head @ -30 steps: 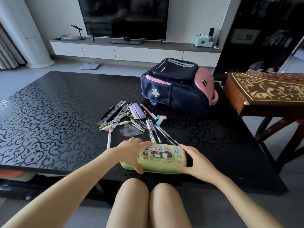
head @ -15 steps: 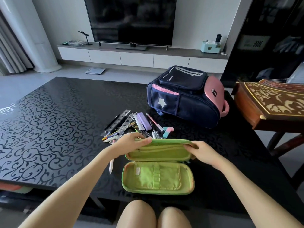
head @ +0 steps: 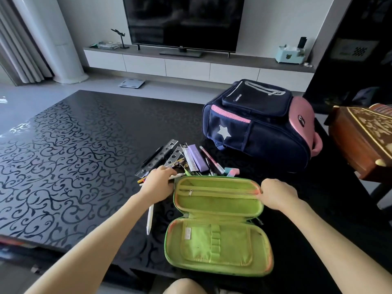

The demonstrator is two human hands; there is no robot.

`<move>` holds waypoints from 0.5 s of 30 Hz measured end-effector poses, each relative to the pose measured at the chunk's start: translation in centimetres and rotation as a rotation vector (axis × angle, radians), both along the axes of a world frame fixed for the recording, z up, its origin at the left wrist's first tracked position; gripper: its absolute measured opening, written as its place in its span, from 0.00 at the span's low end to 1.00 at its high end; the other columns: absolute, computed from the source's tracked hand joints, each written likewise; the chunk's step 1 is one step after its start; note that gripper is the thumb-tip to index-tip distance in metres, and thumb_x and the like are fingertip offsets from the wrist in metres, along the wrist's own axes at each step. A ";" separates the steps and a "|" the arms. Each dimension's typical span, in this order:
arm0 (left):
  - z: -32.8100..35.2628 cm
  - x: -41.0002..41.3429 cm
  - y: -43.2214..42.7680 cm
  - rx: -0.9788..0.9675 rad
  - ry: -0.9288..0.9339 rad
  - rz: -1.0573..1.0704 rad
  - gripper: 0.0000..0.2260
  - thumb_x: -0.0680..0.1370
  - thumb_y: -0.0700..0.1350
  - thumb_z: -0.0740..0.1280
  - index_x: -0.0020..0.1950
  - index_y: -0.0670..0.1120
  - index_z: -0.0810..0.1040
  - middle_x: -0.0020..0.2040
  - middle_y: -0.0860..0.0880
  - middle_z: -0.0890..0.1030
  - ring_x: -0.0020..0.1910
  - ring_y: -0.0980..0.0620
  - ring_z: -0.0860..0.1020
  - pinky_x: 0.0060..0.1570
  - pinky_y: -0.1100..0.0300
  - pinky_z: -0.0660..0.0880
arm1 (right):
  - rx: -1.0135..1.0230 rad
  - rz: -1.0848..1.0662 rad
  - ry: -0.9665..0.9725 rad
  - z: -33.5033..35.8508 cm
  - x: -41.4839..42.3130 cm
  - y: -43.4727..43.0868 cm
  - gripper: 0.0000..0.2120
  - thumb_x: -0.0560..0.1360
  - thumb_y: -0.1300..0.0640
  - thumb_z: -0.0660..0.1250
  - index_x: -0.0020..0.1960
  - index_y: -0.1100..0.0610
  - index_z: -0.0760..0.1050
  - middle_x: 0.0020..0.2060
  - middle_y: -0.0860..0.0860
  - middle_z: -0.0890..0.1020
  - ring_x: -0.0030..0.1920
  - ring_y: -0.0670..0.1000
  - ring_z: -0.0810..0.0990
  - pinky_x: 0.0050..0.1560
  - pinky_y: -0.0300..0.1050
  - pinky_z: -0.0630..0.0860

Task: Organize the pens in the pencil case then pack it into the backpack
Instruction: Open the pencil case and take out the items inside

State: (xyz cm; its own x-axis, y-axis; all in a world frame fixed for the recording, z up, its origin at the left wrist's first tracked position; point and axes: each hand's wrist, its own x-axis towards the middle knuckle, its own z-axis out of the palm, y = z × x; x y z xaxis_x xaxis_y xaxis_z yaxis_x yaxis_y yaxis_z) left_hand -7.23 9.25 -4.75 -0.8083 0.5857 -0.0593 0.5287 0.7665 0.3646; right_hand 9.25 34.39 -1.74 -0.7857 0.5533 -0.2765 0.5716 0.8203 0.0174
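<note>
So the big black patterned worktop (head: 74, 166) is where it's all laid out, with the navy-and-pink backpack (head: 261, 128) parked on its side at the far right, looking closed up and with nothing packed into it yet. Big change: a second ago the green pencil case (head: 218, 225) was shut, panda lid up. Now it's been flipped open and laid flat near the front edge, green lining showing, with nothing seen inside either half. The far half is pinched at its right end by the right hand (head: 275, 195), fingers curled over the rim, probably so it's kept from folding back. The left hand (head: 158, 183) has been taken off the lid and moved onto the near edge of the pile of pens (head: 191, 160) and rulers (head: 161, 153) just behind the case. Its fingers are bent down over the pens, but whether one is actually grasped can't be told. A white pen (head: 150, 217) is left lying alone just left of the case, and a pink-and-blue eraser (head: 232, 171) sits by the back rim. So opening's done, and loading pens looks to be just starting.
</note>
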 end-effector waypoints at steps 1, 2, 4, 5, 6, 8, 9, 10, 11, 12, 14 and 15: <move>-0.4 -0.3 -0.4 -0.079 0.038 -0.081 0.22 0.72 0.42 0.67 0.65 0.50 0.72 0.62 0.45 0.73 0.60 0.43 0.70 0.59 0.55 0.67 | 0.040 -0.009 -0.013 -0.3 -0.2 -0.1 0.07 0.76 0.53 0.62 0.41 0.53 0.69 0.43 0.50 0.77 0.44 0.54 0.77 0.40 0.44 0.69; -0.6 -0.5 -0.5 -0.136 0.075 -0.155 0.26 0.70 0.46 0.70 0.68 0.53 0.69 0.62 0.47 0.71 0.61 0.44 0.68 0.60 0.55 0.66 | 0.056 -0.028 -0.010 -0.5 -0.2 -0.1 0.06 0.76 0.55 0.62 0.41 0.54 0.69 0.41 0.49 0.76 0.42 0.54 0.76 0.39 0.43 0.69; -0.8 -0.6 -0.5 -0.186 0.124 -0.261 0.33 0.67 0.53 0.73 0.70 0.57 0.65 0.63 0.49 0.68 0.62 0.46 0.64 0.61 0.55 0.65 | 0.006 -0.079 0.021 -0.9 0.2 0.3 0.11 0.76 0.55 0.63 0.36 0.54 0.67 0.35 0.48 0.74 0.38 0.53 0.75 0.33 0.42 0.67; -0.9 -0.8 -0.4 -0.204 0.149 -0.290 0.35 0.66 0.56 0.73 0.70 0.58 0.64 0.64 0.49 0.66 0.62 0.46 0.63 0.61 0.55 0.64 | -0.049 -0.100 0.043 -1.1 0.4 0.6 0.14 0.75 0.53 0.64 0.34 0.54 0.66 0.32 0.48 0.73 0.35 0.52 0.74 0.30 0.41 0.66; -0.8 -1.1 -0.3 -0.225 0.166 -0.312 0.35 0.66 0.58 0.73 0.70 0.58 0.64 0.65 0.50 0.65 0.63 0.47 0.62 0.61 0.55 0.63 | -0.109 -0.117 0.058 -1.1 0.7 0.8 0.16 0.75 0.51 0.65 0.32 0.54 0.65 0.29 0.48 0.73 0.32 0.52 0.74 0.29 0.41 0.66; -0.6 -1.8 0.1 -0.256 0.172 -0.359 0.33 0.65 0.61 0.72 0.68 0.58 0.67 0.66 0.50 0.64 0.64 0.46 0.61 0.61 0.54 0.62 | -0.190 -0.144 0.065 -1.1 1.6 1.4 0.18 0.73 0.48 0.67 0.30 0.55 0.67 0.28 0.49 0.75 0.31 0.52 0.75 0.31 0.43 0.68; -0.4 -2.1 0.3 -0.268 0.168 -0.387 0.32 0.65 0.62 0.72 0.66 0.57 0.70 0.66 0.51 0.65 0.64 0.47 0.61 0.61 0.54 0.61 | -0.210 -0.157 0.077 -1.2 2.0 1.7 0.18 0.73 0.48 0.68 0.30 0.55 0.68 0.28 0.49 0.76 0.31 0.53 0.76 0.33 0.43 0.70; -0.3 -2.3 0.6 -0.281 0.167 -0.411 0.30 0.65 0.62 0.72 0.65 0.57 0.71 0.66 0.51 0.66 0.63 0.47 0.62 0.60 0.54 0.61 | -0.226 -0.166 0.099 -1.3 2.4 1.9 0.18 0.73 0.48 0.69 0.29 0.55 0.68 0.27 0.50 0.77 0.31 0.53 0.77 0.33 0.43 0.70; -0.2 -2.5 0.8 -0.299 0.174 -0.428 0.29 0.65 0.63 0.71 0.64 0.56 0.72 0.65 0.52 0.67 0.63 0.48 0.62 0.59 0.55 0.62 | -0.242 -0.171 0.124 -1.4 2.7 2.2 0.18 0.73 0.49 0.69 0.29 0.55 0.69 0.27 0.51 0.77 0.31 0.52 0.77 0.33 0.43 0.70; -0.3 -2.7 1.0 -0.313 0.182 -0.439 0.29 0.65 0.62 0.71 0.63 0.54 0.72 0.64 0.52 0.68 0.62 0.48 0.63 0.58 0.56 0.62 | -0.261 -0.173 0.141 -1.5 2.9 2.5 0.18 0.73 0.51 0.69 0.28 0.55 0.69 0.26 0.51 0.77 0.29 0.52 0.75 0.32 0.43 0.69; -0.3 -2.9 1.3 -0.323 0.175 -0.433 0.29 0.65 0.61 0.72 0.62 0.53 0.72 0.62 0.52 0.70 0.61 0.49 0.64 0.57 0.56 0.62 | -0.297 -0.168 0.162 -1.5 3.1 2.9 0.18 0.73 0.52 0.70 0.28 0.56 0.69 0.26 0.52 0.76 0.28 0.50 0.73 0.31 0.43 0.67; -0.2 -2.9 1.4 -0.328 0.165 -0.424 0.29 0.65 0.61 0.73 0.62 0.53 0.72 0.61 0.52 0.71 0.61 0.49 0.65 0.56 0.57 0.62 | -0.309 -0.162 0.169 -1.6 3.1 3.0 0.18 0.72 0.52 0.70 0.28 0.56 0.70 0.26 0.52 0.77 0.28 0.50 0.73 0.32 0.43 0.67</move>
